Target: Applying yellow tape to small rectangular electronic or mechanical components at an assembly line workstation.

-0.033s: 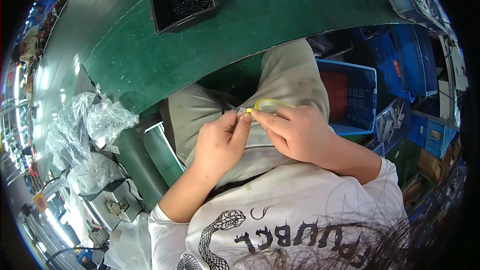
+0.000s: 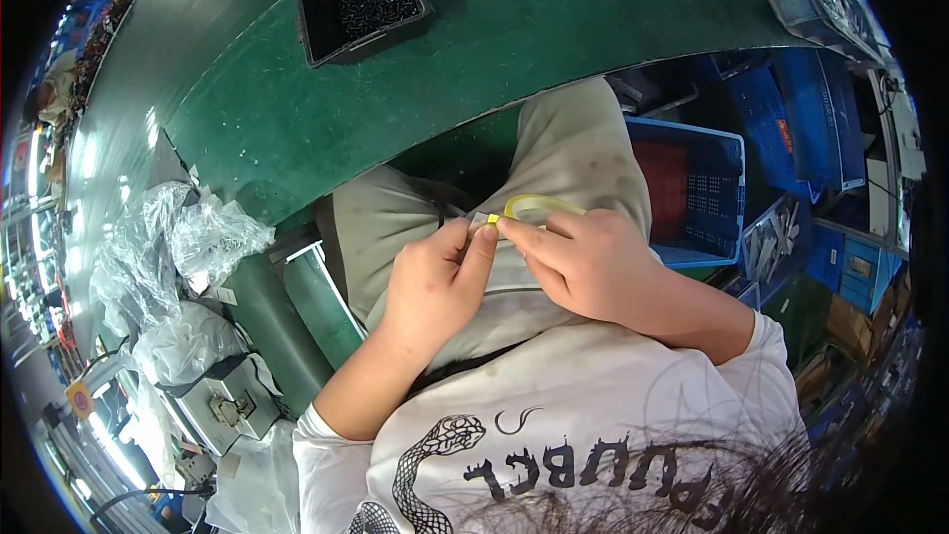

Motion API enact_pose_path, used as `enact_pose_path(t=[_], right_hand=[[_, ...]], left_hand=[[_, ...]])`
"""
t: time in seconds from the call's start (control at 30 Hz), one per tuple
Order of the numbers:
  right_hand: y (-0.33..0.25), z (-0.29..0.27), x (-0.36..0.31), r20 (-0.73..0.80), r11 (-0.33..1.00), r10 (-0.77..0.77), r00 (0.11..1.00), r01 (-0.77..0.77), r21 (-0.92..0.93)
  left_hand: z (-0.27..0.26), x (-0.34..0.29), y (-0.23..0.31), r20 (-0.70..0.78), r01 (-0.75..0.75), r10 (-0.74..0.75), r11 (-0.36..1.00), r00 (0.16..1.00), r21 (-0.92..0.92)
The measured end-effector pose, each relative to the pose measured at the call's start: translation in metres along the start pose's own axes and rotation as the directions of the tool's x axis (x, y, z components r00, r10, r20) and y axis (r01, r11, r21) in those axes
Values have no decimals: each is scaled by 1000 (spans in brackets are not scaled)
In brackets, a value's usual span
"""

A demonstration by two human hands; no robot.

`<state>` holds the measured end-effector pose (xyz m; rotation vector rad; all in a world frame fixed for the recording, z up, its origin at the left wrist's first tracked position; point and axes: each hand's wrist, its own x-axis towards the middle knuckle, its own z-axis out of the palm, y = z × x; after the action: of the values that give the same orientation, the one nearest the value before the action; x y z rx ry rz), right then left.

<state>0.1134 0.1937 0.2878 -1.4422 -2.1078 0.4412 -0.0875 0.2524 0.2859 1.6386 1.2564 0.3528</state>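
Above my lap, both hands meet at their fingertips. My left hand (image 2: 433, 282) is closed in a pinch of thumb and forefinger on a small clear piece (image 2: 476, 222), perhaps plastic; its exact kind is too small to tell. A bright yellow bit (image 2: 492, 220) shows at its end, between the two hands. My right hand (image 2: 598, 262) is also closed, its forefinger pointing at the yellow bit. From behind its fingers a thin yellow ring (image 2: 524, 202) sticks out, looking like a roll of tape; the fingers hide its near side.
A black bin (image 2: 364, 5) of small dark parts stands on the green table (image 2: 554, 20) ahead. To the right are a blue crate (image 2: 730, 188) and blue bins (image 2: 835, 119). Clear plastic bags (image 2: 148, 247) and a metal box (image 2: 232, 405) lie to the left.
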Motion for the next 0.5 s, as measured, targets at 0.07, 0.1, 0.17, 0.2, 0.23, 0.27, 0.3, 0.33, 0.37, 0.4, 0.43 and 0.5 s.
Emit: enact_pose_path(t=[0.07, 0.1, 0.17, 0.2, 0.23, 0.27, 0.3, 0.33, 0.37, 0.4, 0.43, 0.5], right_hand=[[-1, -1, 1, -8, 1000, -13, 1000, 12, -19], [-1, -1, 2, -16, 999, -25, 1000, 24, -38], [-2, -2, 2, -29, 998, -39, 999, 38, -45], [-2, -2, 2, -41, 997, -53, 998, 51, -52], [-2, -2, 2, -42, 997, -54, 998, 51, -53], [-2, -3, 3, -42, 996, -63, 997, 60, -66], [-3, -3, 3, -41, 994, -73, 996, 69, -80], [-3, -4, 3, -42, 994, -74, 996, 70, -81], [-3, -4, 3, -37, 993, -80, 996, 77, -90], [-4, -4, 3, -32, 992, -87, 996, 83, -99], [-4, -4, 3, -34, 992, -88, 996, 84, -99], [-5, -6, 3, -32, 990, -95, 995, 91, -106]], left_hand=[[1, 0, 0, -3, -7, 7, 1000, 1000, -4], [1, 0, 0, -5, -14, 14, 1000, 1000, -8], [1, 0, 1, -7, -12, 12, 1000, 1000, -21], [1, 0, 1, -8, -11, 10, 999, 1000, -33], [1, 0, 0, -8, -12, 11, 999, 1000, -33], [1, 0, -1, -8, -6, 5, 998, 1000, -57], [2, 0, -2, -7, 0, -1, 997, 1000, -81], [2, 0, -2, -8, -1, 0, 997, 1000, -81], [2, 0, -2, -6, 15, -16, 993, 1000, -113], [3, 0, -2, -4, 30, -31, 989, 1000, -145], [3, 0, -3, -5, 29, -30, 989, 1000, -145], [3, 0, -5, -5, 19, -20, 985, 1000, -172]])
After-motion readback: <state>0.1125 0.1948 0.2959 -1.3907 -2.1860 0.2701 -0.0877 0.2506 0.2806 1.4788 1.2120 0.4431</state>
